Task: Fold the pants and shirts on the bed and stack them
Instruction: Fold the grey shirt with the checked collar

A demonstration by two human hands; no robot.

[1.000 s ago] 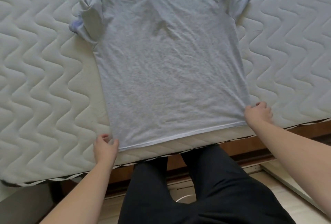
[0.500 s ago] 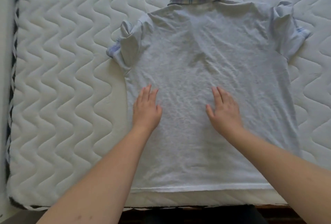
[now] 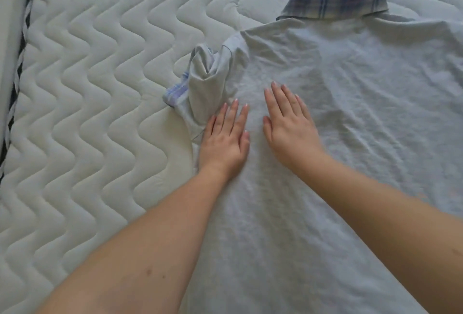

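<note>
A light grey polo shirt (image 3: pixel 350 118) lies face down on the white quilted mattress (image 3: pixel 100 88), its plaid collar (image 3: pixel 333 6) pointing away from me. The left sleeve (image 3: pixel 205 80) is bunched up, showing a plaid cuff. My left hand (image 3: pixel 224 138) lies flat on the shirt by the left armpit seam, fingers straight. My right hand (image 3: pixel 290 123) presses flat on the shirt's back just beside it, fingers straight. The shirt's right side runs out of the frame.
The mattress's left edge with dark braided piping (image 3: pixel 17 68) runs down the far left. Bare quilted mattress spreads to the left of the shirt and beyond the collar.
Both hands left the shirt's hem corners, came flat onto its back, then slid up and left toward the bunched sleeve. The view shifted left and closer.
</note>
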